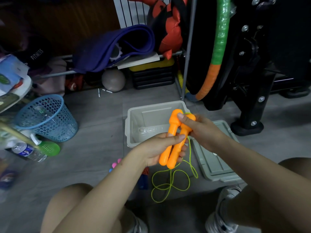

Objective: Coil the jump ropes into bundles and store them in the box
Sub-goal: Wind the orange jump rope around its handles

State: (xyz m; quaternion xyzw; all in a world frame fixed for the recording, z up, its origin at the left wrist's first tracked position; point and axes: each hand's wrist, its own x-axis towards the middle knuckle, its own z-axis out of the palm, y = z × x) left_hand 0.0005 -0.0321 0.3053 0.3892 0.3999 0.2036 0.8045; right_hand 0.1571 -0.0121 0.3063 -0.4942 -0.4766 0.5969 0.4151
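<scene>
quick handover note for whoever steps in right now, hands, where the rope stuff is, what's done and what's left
Left hand: grips the lower ends of both orange handles, held side by side.
Right hand: pinches the handles' top ends, where the green cord comes out.
The cord hangs down in loose loops to the floor, not yet coiled.
The grey box sits open behind the hands, no rope visible inside; its lid lies on the floor beside it.
Other small coloured items on the floor are too blurred to identify.
Left: wind the cord into a bundle and put it in the box.

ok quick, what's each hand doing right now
Left hand: grips both orange handles low down.
Right hand: pinches the handles' tops.
</scene>
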